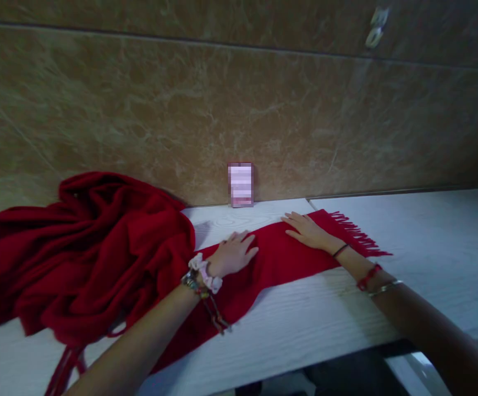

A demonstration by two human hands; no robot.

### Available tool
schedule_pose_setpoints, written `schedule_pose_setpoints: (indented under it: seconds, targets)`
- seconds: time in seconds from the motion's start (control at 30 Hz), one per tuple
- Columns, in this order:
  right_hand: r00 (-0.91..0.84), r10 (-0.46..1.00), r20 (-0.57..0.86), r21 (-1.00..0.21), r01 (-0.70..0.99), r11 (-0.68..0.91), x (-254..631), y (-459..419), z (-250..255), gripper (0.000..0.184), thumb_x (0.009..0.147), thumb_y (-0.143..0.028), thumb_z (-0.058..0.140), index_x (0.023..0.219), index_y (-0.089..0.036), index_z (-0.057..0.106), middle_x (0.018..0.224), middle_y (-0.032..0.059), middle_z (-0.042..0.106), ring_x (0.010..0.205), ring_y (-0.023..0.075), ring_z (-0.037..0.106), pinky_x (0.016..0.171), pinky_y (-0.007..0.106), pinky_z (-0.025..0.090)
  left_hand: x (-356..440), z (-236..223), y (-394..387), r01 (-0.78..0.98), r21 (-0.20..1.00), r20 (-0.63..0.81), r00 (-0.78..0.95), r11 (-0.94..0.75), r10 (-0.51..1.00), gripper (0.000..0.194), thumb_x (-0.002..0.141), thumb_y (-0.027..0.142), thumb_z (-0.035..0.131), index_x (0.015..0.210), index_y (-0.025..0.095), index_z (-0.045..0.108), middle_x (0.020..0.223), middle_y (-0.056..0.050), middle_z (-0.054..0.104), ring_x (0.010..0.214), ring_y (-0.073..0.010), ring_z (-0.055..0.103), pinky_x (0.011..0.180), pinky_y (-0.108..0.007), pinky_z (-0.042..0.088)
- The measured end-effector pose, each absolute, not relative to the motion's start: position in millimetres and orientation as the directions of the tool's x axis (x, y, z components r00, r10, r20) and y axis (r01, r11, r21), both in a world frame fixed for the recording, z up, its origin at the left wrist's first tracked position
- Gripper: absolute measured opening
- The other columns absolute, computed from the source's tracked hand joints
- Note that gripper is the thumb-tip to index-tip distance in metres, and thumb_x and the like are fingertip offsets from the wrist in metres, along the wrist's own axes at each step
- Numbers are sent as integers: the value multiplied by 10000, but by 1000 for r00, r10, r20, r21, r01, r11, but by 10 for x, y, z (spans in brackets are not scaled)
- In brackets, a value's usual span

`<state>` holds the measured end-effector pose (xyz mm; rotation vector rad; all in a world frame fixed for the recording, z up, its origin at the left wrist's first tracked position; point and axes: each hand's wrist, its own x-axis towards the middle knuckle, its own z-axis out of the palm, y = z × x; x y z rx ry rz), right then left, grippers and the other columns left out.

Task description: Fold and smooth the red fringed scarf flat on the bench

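A red scarf (280, 258) with a fringed right end lies spread on a white wood-grain table. Its flat strip runs under both hands and down toward the near edge at the left. My left hand (231, 256) rests on the middle of the strip, fingers stretched out. Near the fringe, my right hand (308, 231) lies flat on the cloth with its fingers spread. Neither hand grips anything. A large heap of bunched red cloth (98, 253) is to the left of my left hand; where it joins the strip I cannot tell.
Behind the table (428, 236) rises a brown marbled tile wall (160, 110). A small phone-like rectangle (241, 186), blurred out, leans upright against it. A pale wall fitting (377, 27) is high at the right. The table's near edge runs along the bottom.
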<state>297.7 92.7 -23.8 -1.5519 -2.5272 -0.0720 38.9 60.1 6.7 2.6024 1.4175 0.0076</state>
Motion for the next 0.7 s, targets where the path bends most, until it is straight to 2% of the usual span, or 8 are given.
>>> schedule_pose_setpoints:
  seconds: [0.07, 0.1, 0.2, 0.33, 0.43, 0.5, 0.57, 0.7]
  targets:
    - [-449, 875, 180, -52, 884, 465, 2975, 932, -255, 488, 903, -400, 314, 1324, -168, 397, 1394, 133, 361, 1301, 264, 272, 1026, 494, 259, 168, -36, 719, 850, 95, -71, 525, -518, 848, 525, 898, 477, 285, 1363, 236, 299, 1455, -82, 224, 1316, -331, 195, 1006, -545, 243]
    - [-455, 871, 187, -54, 880, 471, 2977, 934, -256, 486, 904, -400, 311, 1324, -172, 399, 1398, 129, 355, 1303, 262, 270, 1028, 488, 260, 64, -84, 755, 836, 79, -32, 547, -543, 837, 524, 906, 465, 266, 1369, 221, 291, 1459, -86, 211, 1324, -304, 184, 1031, -502, 226]
    - [-468, 858, 210, -65, 869, 490, 2988, 929, -253, 481, 903, -388, 321, 1322, -167, 405, 1409, 126, 336, 1306, 255, 263, 1036, 455, 268, -213, -177, 833, 805, 33, 21, 592, -593, 805, 496, 923, 428, 216, 1361, 214, 312, 1455, -71, 230, 1334, -259, 170, 1061, -433, 192]
    - [-475, 853, 215, -71, 864, 499, 2994, 910, -259, 485, 900, -381, 333, 1330, -165, 394, 1410, 124, 335, 1308, 252, 258, 1041, 441, 267, -417, -131, 916, 773, -24, 22, 634, -633, 773, 471, 928, 369, 222, 1360, 205, 315, 1452, -77, 237, 1340, -261, 134, 1060, -421, 201]
    - [-476, 853, 216, -74, 863, 500, 3001, 911, -269, 491, 894, -390, 341, 1334, -177, 386, 1411, 118, 335, 1309, 257, 254, 1037, 453, 272, -346, 13, 848, 719, -60, 39, 695, -693, 718, 453, 921, 296, 252, 1356, 187, 317, 1450, -80, 240, 1344, -246, 127, 1077, -420, 161]
    - [-476, 853, 214, -78, 862, 500, 3016, 916, -274, 500, 889, -402, 348, 1338, -183, 380, 1412, 117, 332, 1312, 258, 247, 1034, 461, 273, -209, 107, 706, 641, -46, 44, 767, -766, 640, 448, 919, 289, 271, 1357, 206, 309, 1455, -61, 232, 1349, -217, 113, 1090, -412, 128]
    - [-467, 859, 210, -82, 867, 492, 3038, 920, -276, 510, 886, -406, 353, 1340, -176, 375, 1413, 121, 329, 1316, 260, 235, 1034, 464, 271, -69, 145, 526, 590, 29, 57, 805, -807, 591, 476, 921, 367, 283, 1375, 225, 269, 1474, -47, 165, 1355, -212, 81, 1089, -406, 147]
    - [-441, 871, 218, -93, 879, 468, 3086, 923, -276, 504, 885, -389, 356, 1335, -163, 383, 1413, 130, 325, 1317, 263, 230, 1031, 462, 275, 0, 41, 280, 522, 145, -58, 853, -841, 519, 489, 905, 436, 325, 1373, 316, 253, 1467, -4, 190, 1349, -220, 125, 1083, -464, 121]
